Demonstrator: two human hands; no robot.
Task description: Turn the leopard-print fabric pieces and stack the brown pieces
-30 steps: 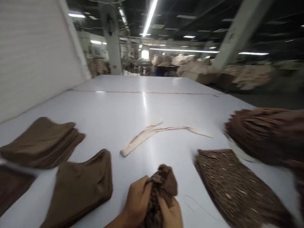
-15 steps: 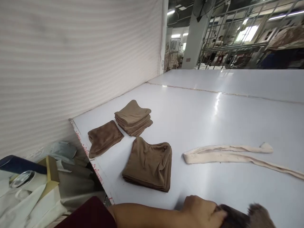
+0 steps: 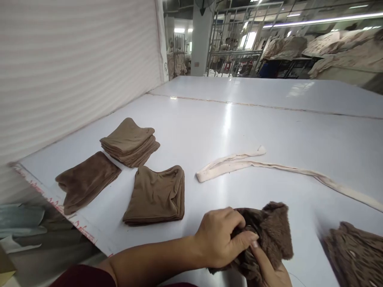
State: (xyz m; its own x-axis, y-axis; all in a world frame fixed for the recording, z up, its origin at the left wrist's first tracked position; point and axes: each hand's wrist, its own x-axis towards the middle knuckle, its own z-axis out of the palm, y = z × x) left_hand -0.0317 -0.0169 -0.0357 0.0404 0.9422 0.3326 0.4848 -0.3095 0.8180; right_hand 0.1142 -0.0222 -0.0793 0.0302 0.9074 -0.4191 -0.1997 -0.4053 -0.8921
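Observation:
A dark brown, fuzzy fabric piece [image 3: 277, 231] is bunched up near the front of the white table. My left hand [image 3: 220, 237] grips it from the left, with thumb and fingers closed on the cloth. From below, my right hand [image 3: 271, 269] holds the same piece, its thumb close to my left thumb; its other fingers are hidden under the fabric. Left of my hands lies a stack of folded brown cloth pieces [image 3: 155, 195]. To the right sits a pile of patterned brown fuzzy fabric [image 3: 357, 251], partly out of view.
A taller brown cloth stack [image 3: 128, 139] and a darker brown stack [image 3: 88, 179] lie at the left of the table [image 3: 269, 131]. A cream fabric strip [image 3: 224, 167] stretches rightward. A white sheet [image 3: 74, 59] hangs along the left side. Metal racks stand beyond.
The view has turned right, bringing the patterned pile into sight. My right hand has come into view on the fuzzy piece, which shows more fully between both hands.

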